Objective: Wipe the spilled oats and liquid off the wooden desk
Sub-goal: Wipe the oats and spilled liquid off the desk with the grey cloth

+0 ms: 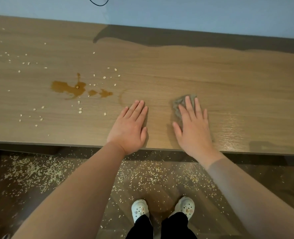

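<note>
both forearms [77, 187] are stretched over the near edge of the desk [229, 75]. the left hand [128, 128] is laid flat on bare wood, fingers straight and together. the right hand [193, 128] is pressed flat, fingers straight, on a grey cloth [179, 103]. brown liquid [68, 87] and scattered oats [80, 110] are seen well left of both hands. more oats are strewn over the floor [272, 187] around white shoes [139, 209].

Both hands lay flat on the wooden desk [194, 69], a spill off to the left.

The right hand [193, 128] pressed a grey cloth [178, 105] with straight fingers; the left hand [130, 128] rested bare just beside it. Brown liquid [68, 87] pooled further left among scattered oats [80, 110]. More oats littered the floor [30, 171] around white clogs [139, 209].
</note>
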Motion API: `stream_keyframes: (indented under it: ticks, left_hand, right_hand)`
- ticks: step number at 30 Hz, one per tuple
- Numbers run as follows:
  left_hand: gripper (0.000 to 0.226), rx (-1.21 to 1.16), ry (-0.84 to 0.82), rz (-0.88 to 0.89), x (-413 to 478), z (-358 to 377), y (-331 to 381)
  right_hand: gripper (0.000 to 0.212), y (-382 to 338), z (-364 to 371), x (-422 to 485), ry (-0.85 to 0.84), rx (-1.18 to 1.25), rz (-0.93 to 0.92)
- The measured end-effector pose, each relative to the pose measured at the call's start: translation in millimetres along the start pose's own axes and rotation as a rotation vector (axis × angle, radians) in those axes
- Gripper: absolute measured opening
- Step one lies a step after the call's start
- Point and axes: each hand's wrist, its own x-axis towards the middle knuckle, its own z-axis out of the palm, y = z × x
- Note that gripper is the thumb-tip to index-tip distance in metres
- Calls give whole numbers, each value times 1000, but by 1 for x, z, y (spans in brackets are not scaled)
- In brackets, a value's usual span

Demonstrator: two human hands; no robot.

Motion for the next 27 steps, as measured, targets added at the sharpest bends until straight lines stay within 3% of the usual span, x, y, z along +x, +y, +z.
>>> stream_keyframes:
  ticks: [5,10,17,25,27]
  left_hand:
    - [77,-16,-8,0,0,0,1]
    - [75,-2,-24,-10,-1,-2,2]
    - [73,-14,-51,-9,1,-1,1]
    - [74,-31,-78,-12,0,-5,0]
    - [75,-25,-106,-23,0,-9,-1]
  right_hand:
    - [68,21,-4,9,-56,-89,-17]
    - [68,-14,-11,78,6,48,103]
    - [68,-3,-22,5,-141,-44,-170]
    - [66,-7,-15,28,-120,-24,-107]
    - [63,-1,-11,46,-48,19,13]
